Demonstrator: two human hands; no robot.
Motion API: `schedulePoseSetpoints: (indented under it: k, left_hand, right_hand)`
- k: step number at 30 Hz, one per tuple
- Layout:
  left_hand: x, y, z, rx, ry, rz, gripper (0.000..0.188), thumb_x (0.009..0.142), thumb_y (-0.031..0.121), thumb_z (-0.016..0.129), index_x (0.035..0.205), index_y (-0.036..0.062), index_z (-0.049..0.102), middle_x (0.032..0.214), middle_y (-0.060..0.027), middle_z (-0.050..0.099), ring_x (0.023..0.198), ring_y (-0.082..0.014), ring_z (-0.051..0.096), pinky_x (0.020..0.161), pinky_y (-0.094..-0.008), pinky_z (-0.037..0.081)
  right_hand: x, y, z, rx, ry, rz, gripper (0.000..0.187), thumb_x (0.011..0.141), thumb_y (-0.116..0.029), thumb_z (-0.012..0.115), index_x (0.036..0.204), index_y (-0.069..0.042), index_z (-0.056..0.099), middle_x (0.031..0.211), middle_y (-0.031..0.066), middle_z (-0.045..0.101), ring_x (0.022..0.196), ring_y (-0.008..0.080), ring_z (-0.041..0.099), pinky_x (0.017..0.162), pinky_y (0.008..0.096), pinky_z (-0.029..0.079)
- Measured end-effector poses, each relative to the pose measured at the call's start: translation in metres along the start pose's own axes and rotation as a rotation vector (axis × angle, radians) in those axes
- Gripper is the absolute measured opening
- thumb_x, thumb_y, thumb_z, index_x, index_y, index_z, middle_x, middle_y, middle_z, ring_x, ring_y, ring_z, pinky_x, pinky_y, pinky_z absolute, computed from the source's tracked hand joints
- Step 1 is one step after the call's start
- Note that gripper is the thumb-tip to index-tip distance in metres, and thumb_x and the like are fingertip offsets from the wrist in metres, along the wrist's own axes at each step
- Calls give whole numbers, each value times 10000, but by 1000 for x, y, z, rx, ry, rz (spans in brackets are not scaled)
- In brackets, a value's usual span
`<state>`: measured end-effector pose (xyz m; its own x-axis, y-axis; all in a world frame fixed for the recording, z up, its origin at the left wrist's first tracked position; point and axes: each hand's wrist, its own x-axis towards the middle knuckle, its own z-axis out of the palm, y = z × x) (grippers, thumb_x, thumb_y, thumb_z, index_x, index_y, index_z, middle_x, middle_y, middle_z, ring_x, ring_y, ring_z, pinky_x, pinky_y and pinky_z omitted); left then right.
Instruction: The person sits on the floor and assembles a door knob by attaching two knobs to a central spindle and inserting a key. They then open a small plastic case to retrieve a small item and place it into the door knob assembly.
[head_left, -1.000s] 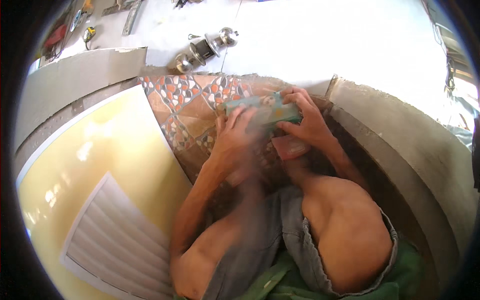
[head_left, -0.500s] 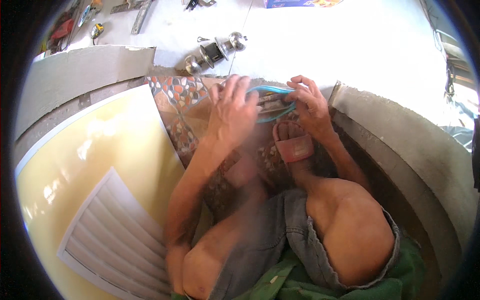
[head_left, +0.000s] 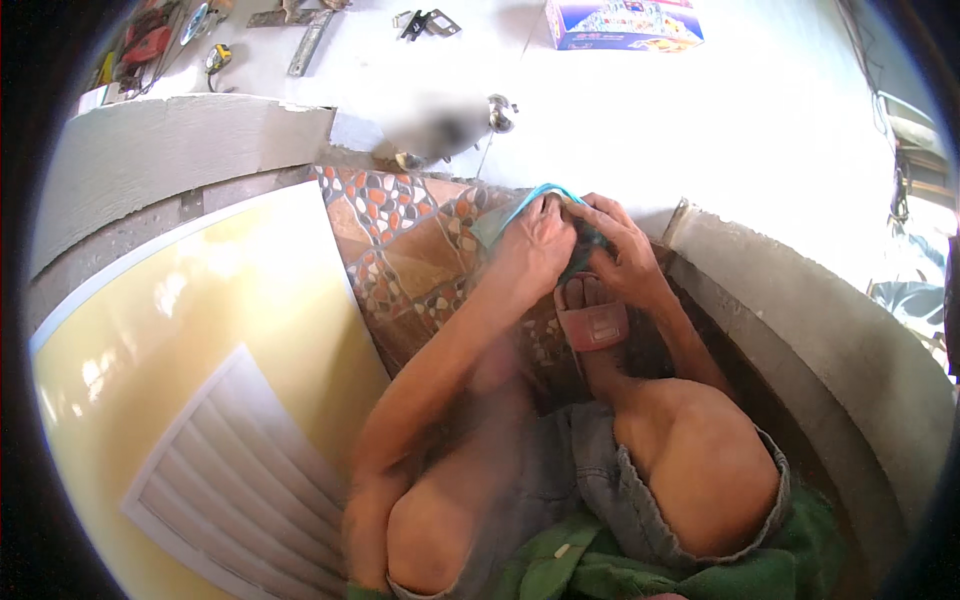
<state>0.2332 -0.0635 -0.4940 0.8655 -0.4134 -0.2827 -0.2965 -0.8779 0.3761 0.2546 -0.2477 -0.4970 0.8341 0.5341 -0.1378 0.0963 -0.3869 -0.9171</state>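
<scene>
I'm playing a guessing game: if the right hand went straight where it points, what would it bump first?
The right hand would probably meet the blue-edged bag first, then the left hand, though depth is unclear.

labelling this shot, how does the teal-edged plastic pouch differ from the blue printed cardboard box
The teal-edged plastic pouch is at the left hand and right hand; the blue printed cardboard box sits on the pale floor. The pouch looks limp and bent, while the box has straight, flat sides. The hands partly cover the pouch; the upper picture edge crops the box. Both show bluish colour.
</scene>
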Motion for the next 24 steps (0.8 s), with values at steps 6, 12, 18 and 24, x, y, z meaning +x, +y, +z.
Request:
schedulePoseSetpoints:
  k: [6, 12, 18, 24]
  left_hand:
    - [2, 6, 22, 146, 179, 44, 306, 806, 98, 645, 1074, -48, 666, 1083, -188, 634, 1091, -314, 586, 962, -368, 493]
    - [5, -7, -5, -337, 67, 0, 313, 781, -15, 602, 1089, -45, 559, 1061, -262, 606, 1027, -433, 614, 874, -471, 531]
    - [-10, -22, -10, -452, 43, 14, 277, 815, 46, 652, 1064, 2, 539, 1023, -256, 636, 980, -450, 637, 821, -506, 535]
    - [-24, -32, -20, -544, 97, 120, 412, 769, 54, 736, 1143, 38, 565, 1066, -191, 649, 993, -404, 646, 848, -489, 528]
  right_hand:
    - [5, -18, -11, 54, -5, 73, 650, 717, 86, 529, 1347, -62, 589, 1331, 160, 550, 1202, 315, 576, 1024, 393, 462]
    - [8, -18, -31, -35, -75, 141, 599, 705, 25, 596, 1292, -86, 638, 1223, 109, 598, 1144, 298, 598, 996, 399, 481]
    - [10, -14, -26, 88, -157, 199, 585, 715, 3, 654, 1287, -121, 649, 1186, 117, 615, 1108, 328, 612, 974, 409, 495]
    - [1, -2, -27, 364, -157, 247, 446, 811, 56, 686, 1243, -51, 666, 1162, 35, 611, 1097, 152, 589, 969, 312, 491]
